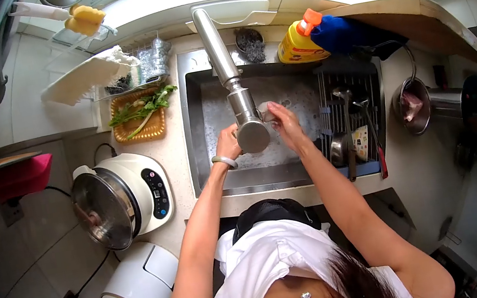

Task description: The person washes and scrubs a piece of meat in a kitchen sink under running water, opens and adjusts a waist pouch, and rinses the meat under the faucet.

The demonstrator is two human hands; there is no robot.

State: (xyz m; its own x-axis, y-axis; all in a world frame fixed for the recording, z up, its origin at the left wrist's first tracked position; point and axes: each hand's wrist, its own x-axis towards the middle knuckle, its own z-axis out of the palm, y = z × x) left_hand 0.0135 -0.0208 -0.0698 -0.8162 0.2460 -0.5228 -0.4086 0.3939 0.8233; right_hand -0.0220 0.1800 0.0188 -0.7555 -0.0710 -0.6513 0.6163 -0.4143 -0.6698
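Observation:
Both my hands are over the steel sink (202,155), on either side of the faucet (252,137). My right hand (286,123) is closed, with its fingertips on a small pale object (266,110) just right of the faucet neck; its kind cannot be made out. My left hand (227,144), with a pale bangle (225,162) at the wrist, is close to the left side of the faucet head. The faucet head hides its fingertips and anything they may touch.
A rack (326,128) with ladles stands in the sink's right side. Behind it are a yellow bottle (299,45) and a cutting board (417,11). Left of the sink are a basket (150,128) of greens and an electric pot (132,192). A pan (414,110) with meat sits right.

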